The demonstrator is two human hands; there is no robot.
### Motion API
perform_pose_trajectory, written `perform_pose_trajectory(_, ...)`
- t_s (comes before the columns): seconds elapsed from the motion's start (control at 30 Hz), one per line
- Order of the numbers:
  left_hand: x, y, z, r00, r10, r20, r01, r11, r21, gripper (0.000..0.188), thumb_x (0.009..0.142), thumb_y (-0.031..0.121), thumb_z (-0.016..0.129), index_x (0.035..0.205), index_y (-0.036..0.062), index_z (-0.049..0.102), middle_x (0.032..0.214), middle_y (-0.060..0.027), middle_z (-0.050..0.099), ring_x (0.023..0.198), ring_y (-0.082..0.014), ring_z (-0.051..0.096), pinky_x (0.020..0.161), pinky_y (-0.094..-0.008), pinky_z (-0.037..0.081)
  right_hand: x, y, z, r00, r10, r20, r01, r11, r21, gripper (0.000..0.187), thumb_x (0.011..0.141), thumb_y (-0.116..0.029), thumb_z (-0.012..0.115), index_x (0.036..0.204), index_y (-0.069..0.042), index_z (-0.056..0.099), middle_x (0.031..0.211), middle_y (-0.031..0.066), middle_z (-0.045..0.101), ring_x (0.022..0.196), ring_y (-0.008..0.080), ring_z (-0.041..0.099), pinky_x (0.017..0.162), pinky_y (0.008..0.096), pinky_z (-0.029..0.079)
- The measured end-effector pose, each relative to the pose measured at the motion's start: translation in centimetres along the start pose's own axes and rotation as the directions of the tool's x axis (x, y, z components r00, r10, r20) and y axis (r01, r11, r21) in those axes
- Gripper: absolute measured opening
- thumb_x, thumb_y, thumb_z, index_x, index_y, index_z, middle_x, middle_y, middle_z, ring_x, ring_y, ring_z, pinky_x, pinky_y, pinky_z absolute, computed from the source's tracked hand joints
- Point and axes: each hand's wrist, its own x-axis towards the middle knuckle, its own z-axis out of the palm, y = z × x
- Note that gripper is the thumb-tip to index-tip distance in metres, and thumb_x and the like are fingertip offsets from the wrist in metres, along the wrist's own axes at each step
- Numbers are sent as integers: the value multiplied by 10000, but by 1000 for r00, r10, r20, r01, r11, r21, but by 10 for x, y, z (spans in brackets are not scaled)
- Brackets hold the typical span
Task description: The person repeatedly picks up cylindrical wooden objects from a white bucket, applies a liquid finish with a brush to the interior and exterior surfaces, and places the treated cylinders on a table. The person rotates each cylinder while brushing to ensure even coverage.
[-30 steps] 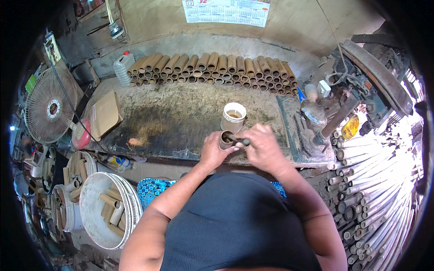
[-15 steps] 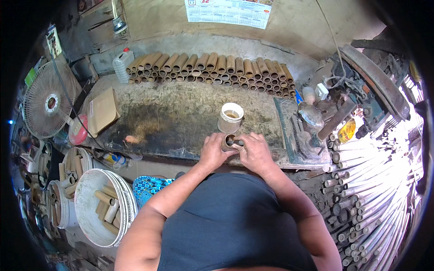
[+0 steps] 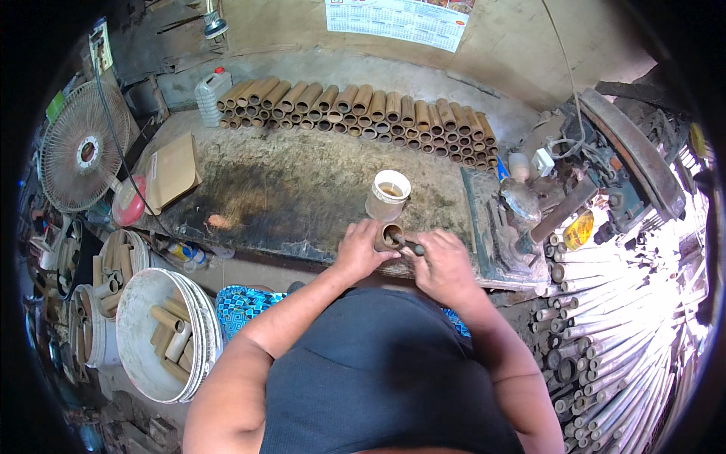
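My left hand (image 3: 358,251) is wrapped round a short bamboo tube (image 3: 380,236) at the front edge of the workbench, with the tube's open mouth facing up toward me. In my right hand (image 3: 445,263) is a dark stick-like tool (image 3: 414,247). Its far end reaches into the mouth of the tube, and what the tip looks like is hidden inside. Just beyond my hands stands a whitish plastic cup (image 3: 386,200) with some brownish liquid in it.
Cut bamboo tubes (image 3: 355,113) lie stacked along the bench's back, beside a clear jug (image 3: 209,101). A fan (image 3: 85,151) and a white bucket (image 3: 136,340) of tubes stand left. Metal tools (image 3: 522,208) and long bamboo poles (image 3: 605,340) fill the right.
My right hand has shifted right and slightly toward me, drawing the tool partly out of the tube so more of it shows. My left hand still grips the tube. The whole view has shifted slightly.
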Motion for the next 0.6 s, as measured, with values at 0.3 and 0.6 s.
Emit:
perform_pose_trajectory(0.3,10,-5,-11,978,140,156,-126,988,-92,692,692,334,911,1268,83,621,1270,-134,628,1216,-368,554,1052,-463,449,27,8,-69,888,-181,422,155,983,97,354,746,41,620,1086,-54,654,900,142,656,903,374,642,785,472,527)
perform_pose_trajectory(0.6,6,-4,-8,962,205,178,-182,974,-138,653,696,276,907,1270,154,619,1321,-85,600,1206,-368,532,1047,-473,462,56,11,-48,701,-94,707,58,996,75,285,810,-61,646,1094,-74,622,906,205,698,909,435,683,783,520,535)
